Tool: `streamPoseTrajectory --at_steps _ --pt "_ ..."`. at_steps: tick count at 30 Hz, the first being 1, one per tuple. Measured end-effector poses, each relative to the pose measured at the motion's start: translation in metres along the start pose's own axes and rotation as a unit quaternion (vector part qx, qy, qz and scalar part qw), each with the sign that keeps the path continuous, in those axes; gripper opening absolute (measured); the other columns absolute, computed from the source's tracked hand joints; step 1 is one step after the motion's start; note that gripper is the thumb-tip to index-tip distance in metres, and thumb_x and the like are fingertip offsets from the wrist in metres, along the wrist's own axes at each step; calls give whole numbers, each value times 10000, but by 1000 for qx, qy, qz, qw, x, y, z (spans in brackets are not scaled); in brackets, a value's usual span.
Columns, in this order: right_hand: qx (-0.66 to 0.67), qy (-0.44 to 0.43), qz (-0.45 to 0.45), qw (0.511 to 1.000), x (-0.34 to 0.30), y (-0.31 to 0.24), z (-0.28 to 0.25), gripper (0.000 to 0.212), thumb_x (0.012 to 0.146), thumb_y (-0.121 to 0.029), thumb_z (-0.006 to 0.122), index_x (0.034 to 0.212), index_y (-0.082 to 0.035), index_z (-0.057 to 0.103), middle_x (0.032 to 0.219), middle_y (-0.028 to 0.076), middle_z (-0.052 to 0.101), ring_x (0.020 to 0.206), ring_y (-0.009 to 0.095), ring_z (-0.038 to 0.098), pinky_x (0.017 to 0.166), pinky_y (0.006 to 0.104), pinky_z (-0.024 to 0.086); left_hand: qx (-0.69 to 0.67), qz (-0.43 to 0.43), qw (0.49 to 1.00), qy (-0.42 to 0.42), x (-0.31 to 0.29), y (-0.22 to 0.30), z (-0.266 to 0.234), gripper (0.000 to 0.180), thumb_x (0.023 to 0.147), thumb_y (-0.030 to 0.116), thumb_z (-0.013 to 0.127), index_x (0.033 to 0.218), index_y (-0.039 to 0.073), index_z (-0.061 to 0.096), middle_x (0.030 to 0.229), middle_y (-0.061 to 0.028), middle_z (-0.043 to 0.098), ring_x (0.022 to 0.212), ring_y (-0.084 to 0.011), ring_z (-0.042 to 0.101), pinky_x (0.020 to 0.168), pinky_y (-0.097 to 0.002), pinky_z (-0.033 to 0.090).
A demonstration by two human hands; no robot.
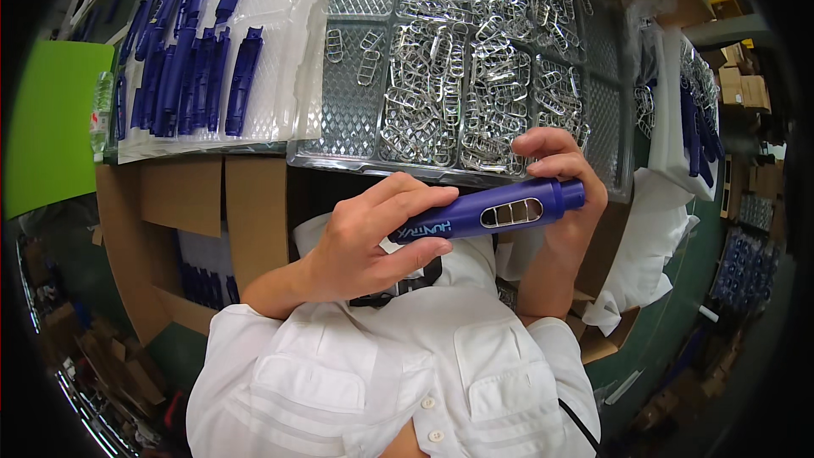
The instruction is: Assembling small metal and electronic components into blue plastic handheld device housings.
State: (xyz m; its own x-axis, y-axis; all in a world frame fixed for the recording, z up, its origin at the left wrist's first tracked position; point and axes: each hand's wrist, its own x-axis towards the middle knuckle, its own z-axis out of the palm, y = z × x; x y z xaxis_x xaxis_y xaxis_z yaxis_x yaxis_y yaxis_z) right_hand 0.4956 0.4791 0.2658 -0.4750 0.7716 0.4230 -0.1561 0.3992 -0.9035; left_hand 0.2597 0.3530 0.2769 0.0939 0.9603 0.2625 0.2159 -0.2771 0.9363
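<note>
In front of my chest I hold a blue tube-shaped plastic casing, nearly level, with pale blue lettering on its left part. A silver frame with crossbars lines the oval window near its right end. My left hand grips the left end, thumb below and fingers on top. My right hand is closed round the narrower right end, its fingers curled behind and above. Just beyond the hands, a clear compartment tray carries heaps of loose silver frames.
Left of the tray, several blue casing halves lie on a white plastic tray. An open cardboard box with blue parts inside stands below them. A bottle is at the far left; white bags hang over a box on the right.
</note>
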Motion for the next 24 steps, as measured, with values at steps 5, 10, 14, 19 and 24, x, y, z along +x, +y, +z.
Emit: streamPoseTrajectory --at_steps 5,10,14,19,24 --pt "28 -6 16 999 5 11 0 289 807 -98 803 1055 15 707 1184 221 693 1103 291 682 915 367 536 18 -17 1000 3 2 1 0 509 834 74 834 1300 -40 665 1036 -148 688 854 -206 659 746 -303 529" --pt "111 43 95 988 5 10 5 366 834 15 752 1188 47 664 1287 196 655 1115 251 683 984 349 528 36 -35 999 20 10 -2 -4 450 904 107 788 1309 -30 645 1066 -177 688 875 -255 691 746 -328 566" --pt "45 102 141 984 -5 13 -12 366 890 81 677 1252 56 635 1320 179 635 1116 230 683 1003 332 528 98 -17 993 61 57 -11 -40 411 959 122 733 1324 -29 619 1075 -157 654 916 -268 654 839 -346 528" --pt "35 118 167 978 -21 9 -25 280 916 90 652 1193 57 655 1281 179 652 1087 218 686 952 322 549 8 -51 992 115 119 -9 -66 401 979 129 731 1340 0 613 1089 -76 646 940 -129 612 820 -273 502" --pt "42 159 183 969 -33 13 -30 198 918 116 615 1098 63 680 1211 169 674 1018 188 678 927 307 549 -83 -63 982 154 130 -8 -47 504 973 132 746 1411 -20 551 1160 -43 623 990 -105 575 876 -257 487"
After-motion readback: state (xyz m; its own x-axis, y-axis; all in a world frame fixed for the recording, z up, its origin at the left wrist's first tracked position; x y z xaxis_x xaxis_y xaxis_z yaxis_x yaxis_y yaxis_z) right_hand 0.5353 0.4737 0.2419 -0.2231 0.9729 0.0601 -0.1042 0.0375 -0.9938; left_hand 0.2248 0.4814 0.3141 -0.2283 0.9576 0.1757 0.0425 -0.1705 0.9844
